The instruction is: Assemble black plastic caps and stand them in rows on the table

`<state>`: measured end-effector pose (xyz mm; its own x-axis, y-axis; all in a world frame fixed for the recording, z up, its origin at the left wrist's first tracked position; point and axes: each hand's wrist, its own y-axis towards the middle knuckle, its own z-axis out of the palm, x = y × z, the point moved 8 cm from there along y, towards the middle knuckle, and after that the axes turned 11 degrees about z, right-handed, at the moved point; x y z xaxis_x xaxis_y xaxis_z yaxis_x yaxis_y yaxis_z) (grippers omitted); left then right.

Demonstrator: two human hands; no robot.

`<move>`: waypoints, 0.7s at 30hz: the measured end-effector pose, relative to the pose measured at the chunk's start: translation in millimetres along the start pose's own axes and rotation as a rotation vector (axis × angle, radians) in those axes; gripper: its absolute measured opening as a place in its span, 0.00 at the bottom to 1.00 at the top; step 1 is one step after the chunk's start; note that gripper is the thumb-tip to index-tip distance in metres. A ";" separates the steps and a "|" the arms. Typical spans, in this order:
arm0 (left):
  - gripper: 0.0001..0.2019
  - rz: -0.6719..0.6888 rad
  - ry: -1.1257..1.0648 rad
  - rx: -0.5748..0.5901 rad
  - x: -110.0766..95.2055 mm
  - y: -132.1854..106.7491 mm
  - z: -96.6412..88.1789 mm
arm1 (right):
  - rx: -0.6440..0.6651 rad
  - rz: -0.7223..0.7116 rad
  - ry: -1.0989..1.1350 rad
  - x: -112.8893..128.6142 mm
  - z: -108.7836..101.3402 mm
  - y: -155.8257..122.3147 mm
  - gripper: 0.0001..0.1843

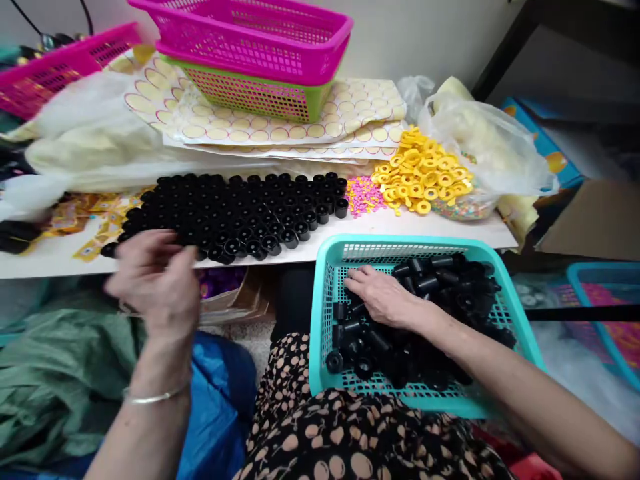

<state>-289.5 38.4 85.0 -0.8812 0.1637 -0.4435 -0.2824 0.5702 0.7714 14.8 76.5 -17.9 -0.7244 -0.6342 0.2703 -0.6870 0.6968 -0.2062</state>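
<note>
My left hand (157, 280) is raised at the left front edge of the table, its fingers curled and smeared by motion. Just behind it, several black plastic cylinders (240, 213) stand upright in packed rows, hollow tops up. My right hand (380, 297) reaches into a turquoise basket (320, 313) on my lap, near its left side. Its fingers are bent down and close together, and what is under the fingertips is hidden. Around that hand lie loose black plastic cylinders (380, 340) in a jumble.
Yellow plastic rings (425, 173) and small pink pieces (364, 195) are heaped right of the rows. Behind stand stacked magenta (250, 40) and green baskets (260, 97) on sheets of round stickers (345, 110). A plastic bag (490, 140) sits at the right, above a cardboard box (595, 220).
</note>
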 end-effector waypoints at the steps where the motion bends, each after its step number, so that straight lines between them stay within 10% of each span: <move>1: 0.10 0.082 -0.050 0.060 -36.9 -5.6 12.7 | 0.016 -0.016 -0.014 2.3 2.1 6.7 0.16; 4: 0.07 0.416 -0.243 0.696 -143.1 -47.2 77.8 | -0.006 0.022 -0.007 -7.1 -3.5 7.8 0.11; 7: 0.10 0.748 -0.184 1.144 -194.0 -102.7 110.8 | -0.110 0.113 0.112 -31.3 -22.8 -21.3 0.11; 14: 0.14 0.986 -0.034 1.385 -196.6 -150.8 136.2 | -0.245 0.420 0.807 -82.2 -26.4 -109.3 0.13; 21: 0.06 0.758 -0.183 1.561 -195.2 -123.1 153.0 | -0.366 0.360 0.844 -52.7 -29.3 -118.6 0.15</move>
<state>-24.8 59.4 6.8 -0.5524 0.7569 -0.3493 0.8331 0.4868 -0.2626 136.1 37.0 19.8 -0.5102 -0.0157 0.8599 -0.2704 0.9521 -0.1430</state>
